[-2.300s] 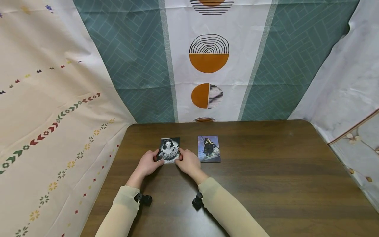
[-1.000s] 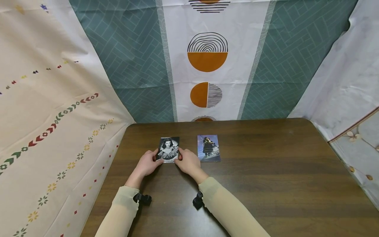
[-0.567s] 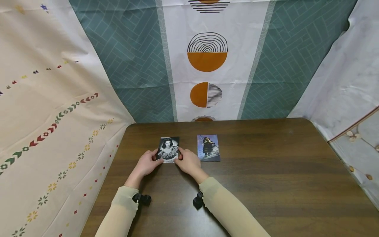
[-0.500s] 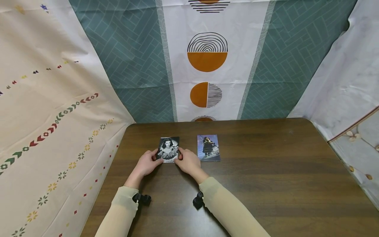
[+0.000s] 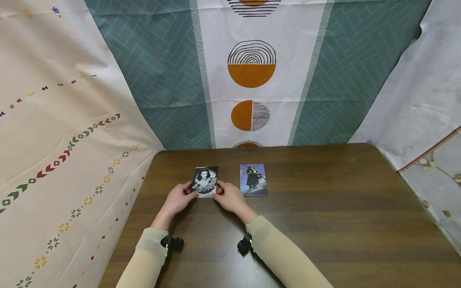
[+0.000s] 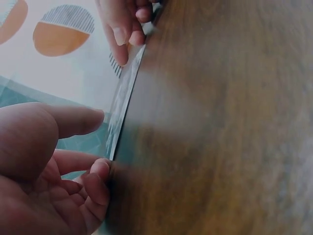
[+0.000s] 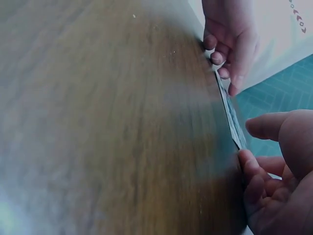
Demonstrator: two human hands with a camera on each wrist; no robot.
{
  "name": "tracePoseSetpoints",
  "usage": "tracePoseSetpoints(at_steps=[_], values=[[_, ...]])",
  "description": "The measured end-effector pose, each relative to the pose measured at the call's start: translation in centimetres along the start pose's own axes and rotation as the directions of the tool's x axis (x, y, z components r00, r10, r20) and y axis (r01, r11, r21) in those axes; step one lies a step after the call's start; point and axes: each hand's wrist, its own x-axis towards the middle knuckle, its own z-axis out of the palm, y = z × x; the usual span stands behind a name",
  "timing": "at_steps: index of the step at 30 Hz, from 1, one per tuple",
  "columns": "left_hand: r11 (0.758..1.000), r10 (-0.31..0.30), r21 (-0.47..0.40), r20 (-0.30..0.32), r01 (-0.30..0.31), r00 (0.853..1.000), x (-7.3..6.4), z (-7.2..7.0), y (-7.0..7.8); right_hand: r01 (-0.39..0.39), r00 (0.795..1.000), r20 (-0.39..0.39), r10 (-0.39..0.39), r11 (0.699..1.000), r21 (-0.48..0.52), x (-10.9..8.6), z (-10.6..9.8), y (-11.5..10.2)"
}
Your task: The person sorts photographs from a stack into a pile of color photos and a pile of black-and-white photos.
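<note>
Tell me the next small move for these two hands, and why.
Probably draw the left hand and right hand gently back, off the black-and-white picture. It appears to lie flat on the table, roughly level with the colour picture, and the wrist views show each thumb apart from the fingers at its edge.

The person's arms (image 5: 288, 254) reach forward, converging; the left hand (image 5: 178, 199) and right hand (image 5: 231, 197) face each other, thumbs (image 6: 80, 121) extended inward, other fingers (image 7: 254, 188) bent beneath.
</note>
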Motion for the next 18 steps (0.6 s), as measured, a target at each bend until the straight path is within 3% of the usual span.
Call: tracePoseSetpoints(at_steps=[10, 14, 18], values=[[0.996, -0.007, -0.086, -0.094, -0.001, 0.996, -0.6, 0.3, 0.4, 0.051, 0.998, 0.018, -0.055, 0.985, 0.164, -1.0, -1.4, 0.7], [0.984, 0.000, -0.175, -0.146, -0.025, 0.989, -0.9, 0.7, 1.5, 0.031, 0.998, 0.045, -0.047, 0.956, 0.293, -1.9, -2.8, 1.1], [0.965, 0.009, -0.258, -0.180, -0.056, 0.984, -1.1, 1.3, 3.1, 0.016, 0.999, 0.042, -0.032, 0.937, 0.348, -2.9, -4.5, 1.5]])
